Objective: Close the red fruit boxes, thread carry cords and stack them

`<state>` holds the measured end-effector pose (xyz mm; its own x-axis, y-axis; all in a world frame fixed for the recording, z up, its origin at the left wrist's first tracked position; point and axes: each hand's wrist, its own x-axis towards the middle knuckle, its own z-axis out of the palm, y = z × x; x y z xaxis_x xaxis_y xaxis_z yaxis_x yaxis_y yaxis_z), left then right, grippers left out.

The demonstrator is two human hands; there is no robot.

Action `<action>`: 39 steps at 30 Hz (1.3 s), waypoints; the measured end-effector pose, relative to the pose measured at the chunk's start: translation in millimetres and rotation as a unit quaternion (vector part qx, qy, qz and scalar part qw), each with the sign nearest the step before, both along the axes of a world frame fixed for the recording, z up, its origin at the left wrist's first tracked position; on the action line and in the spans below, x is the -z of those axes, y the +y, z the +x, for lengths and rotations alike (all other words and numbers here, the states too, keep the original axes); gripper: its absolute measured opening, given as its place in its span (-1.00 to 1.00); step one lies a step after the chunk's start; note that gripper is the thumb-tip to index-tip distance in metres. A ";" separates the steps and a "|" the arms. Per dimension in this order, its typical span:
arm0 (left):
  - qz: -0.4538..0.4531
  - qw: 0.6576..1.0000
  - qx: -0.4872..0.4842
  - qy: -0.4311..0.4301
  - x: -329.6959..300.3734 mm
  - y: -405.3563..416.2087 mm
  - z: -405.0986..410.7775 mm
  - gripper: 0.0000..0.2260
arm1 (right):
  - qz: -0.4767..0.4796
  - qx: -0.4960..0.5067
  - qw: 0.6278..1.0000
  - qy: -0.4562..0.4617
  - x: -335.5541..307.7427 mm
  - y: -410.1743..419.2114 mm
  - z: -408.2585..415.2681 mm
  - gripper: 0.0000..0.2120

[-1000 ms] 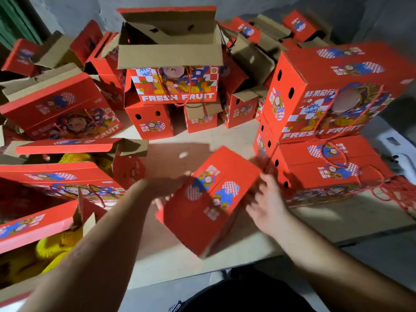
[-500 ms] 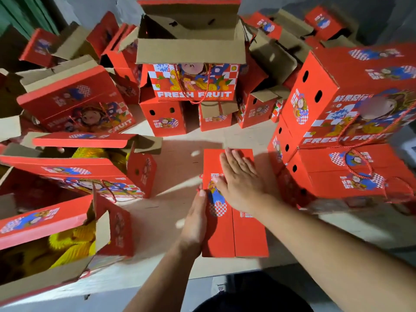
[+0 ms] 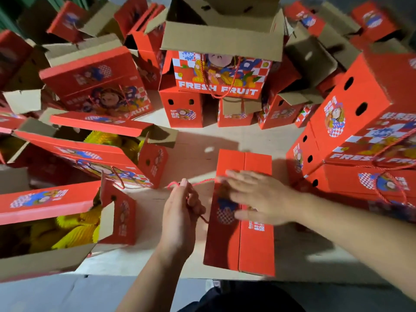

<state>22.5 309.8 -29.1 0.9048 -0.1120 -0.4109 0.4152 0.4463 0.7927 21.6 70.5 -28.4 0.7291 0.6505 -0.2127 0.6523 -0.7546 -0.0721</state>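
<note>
A person's right hand [image 3: 254,197] is pressing flat, fingers spread, on the closed box [image 3: 252,242] near the table's [image 3: 297,248] front edge, while the left hand [image 3: 180,212] is now pinching a red cord [image 3: 198,183] that wasn't in play a moment ago. Closing looks finished and threading is beginning. One box and one cord are in hand; at right, two corded boxes [image 3: 364,140] are sitting stacked.

Twisted red cord [image 3: 198,182] pinched in left hand [image 3: 180,212], fibrous, ropelike. Just right of that grip, closed box [image 3: 254,242]: corrugated cardboard, printed red, faint sheen. Open boxes [image 3: 221,39] beyond showed raw brown matt card inside. Tabletop [image 3: 193,143] under the grip pale, matt, wood-like.
</note>
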 end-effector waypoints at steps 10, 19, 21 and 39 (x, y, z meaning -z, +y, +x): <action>0.213 0.944 0.177 -0.182 -101.4 1.7 2.6 -0.70 | 0.498 0.608 0.602 0.141 18.1 11.5 -32.3 -0.39; 0.177 0.924 0.247 -0.231 -118.5 -21.8 -6.0 -0.72 | 0.729 0.431 0.394 0.358 -117.1 -3.7 -54.1 -0.70; 0.191 0.906 0.266 -0.269 -123.1 -29.3 -10.1 -0.68 | 0.683 0.482 0.451 0.313 -128.6 25.1 -44.2 -0.62; 0.239 0.961 0.123 -0.071 -13.2 28.5 4.1 -0.84 | 0.724 0.419 0.457 0.302 -176.1 30.1 -31.4 -0.65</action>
<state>26.6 338.3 -15.9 0.9256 -0.1591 -0.3434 0.3345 -0.0810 0.9389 -9.8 100.6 147.7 0.9439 -0.0259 -0.3293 -0.2915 0.4036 -0.8673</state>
